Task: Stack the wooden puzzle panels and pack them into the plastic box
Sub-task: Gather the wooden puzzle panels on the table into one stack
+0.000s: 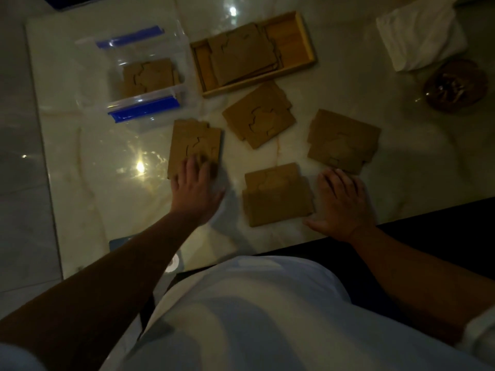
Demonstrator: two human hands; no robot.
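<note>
Several brown wooden puzzle panels lie on a pale marble table (107, 162). My left hand (197, 187) rests with its fingers on the near end of the left panel stack (194, 141). My right hand (341, 202) lies flat and open on the table, beside the right edge of the near panel stack (277, 195). Two more panel stacks lie further out: a middle one (258, 116) and a right one (342, 140). The clear plastic box (144, 73) with blue clips stands at the far left and holds some panels (150, 76).
A wooden tray (300, 41) holding more panels sits behind the middle stack. A white folded cloth (420, 36) and a round brown bowl (454, 87) are at the far right. The table's dark near edge (401, 223) runs along my body.
</note>
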